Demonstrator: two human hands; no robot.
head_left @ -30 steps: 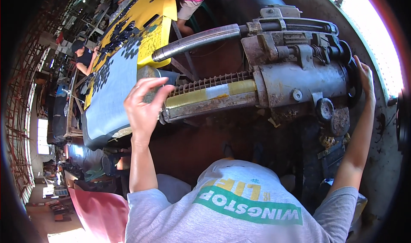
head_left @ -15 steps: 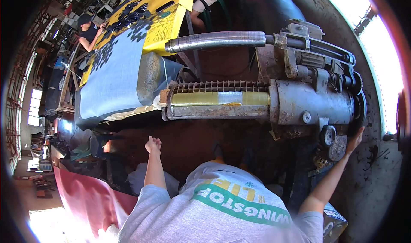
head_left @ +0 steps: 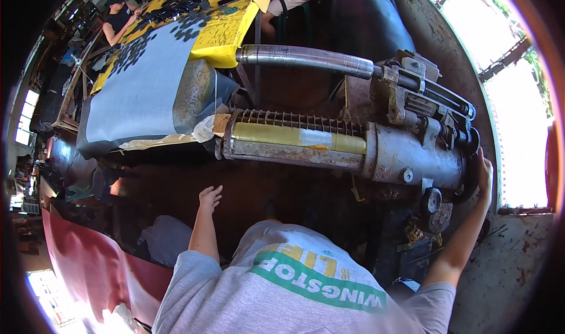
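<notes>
My left hand (head_left: 210, 197) hangs below the machine's left end, empty, its fingers apart and slightly curled. My right hand (head_left: 484, 172) grips the rim of a dark handwheel (head_left: 469, 178) at the right end of a rusty grey machine (head_left: 432, 152). The machine carries a yellowish roller (head_left: 265, 134) under a wire cage (head_left: 294, 119). Above it lie a long polished steel tube (head_left: 300, 59) and a geared assembly (head_left: 412, 93). A small black knob (head_left: 431, 200) sits below the grey cylinder.
A table with grey (head_left: 129, 110) and yellow sheeting (head_left: 223, 37) holds black pieces. A person (head_left: 116, 25) works at its left, another (head_left: 276, 10) at its far side. Red sheeting (head_left: 88, 257) is lower left, a dark roll (head_left: 365, 16) behind, a bright window (head_left: 512, 146) right.
My left hand has dropped from the roller cage to below the machine. My right hand moved down along the wheel, then somewhat back up. The view has shifted.
</notes>
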